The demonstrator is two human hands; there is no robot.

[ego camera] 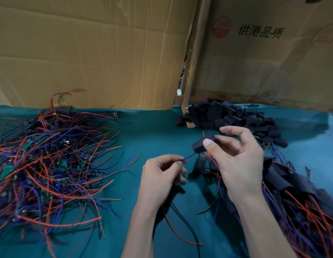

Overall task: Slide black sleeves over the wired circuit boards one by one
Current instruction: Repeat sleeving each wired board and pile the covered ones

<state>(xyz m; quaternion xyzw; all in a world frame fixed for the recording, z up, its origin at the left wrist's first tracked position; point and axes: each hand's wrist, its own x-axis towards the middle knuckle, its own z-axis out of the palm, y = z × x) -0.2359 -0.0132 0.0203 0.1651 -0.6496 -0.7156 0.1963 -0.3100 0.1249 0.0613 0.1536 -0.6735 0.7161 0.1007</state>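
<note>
While the left hand pinches a blue wire taut, the right hand grips a black sleeve by thumb and fingers, just above the teal worktop; the board itself is hidden, likely already inside the sleeve. Pulling the wire probably draws the board through. Sleeved pieces heap at right beside the wrist, their wires trailing under both forearms and liable to snag. Bare wired boards tangle at left. Farther back, loose sleeves pile against cardboard boxes
</note>
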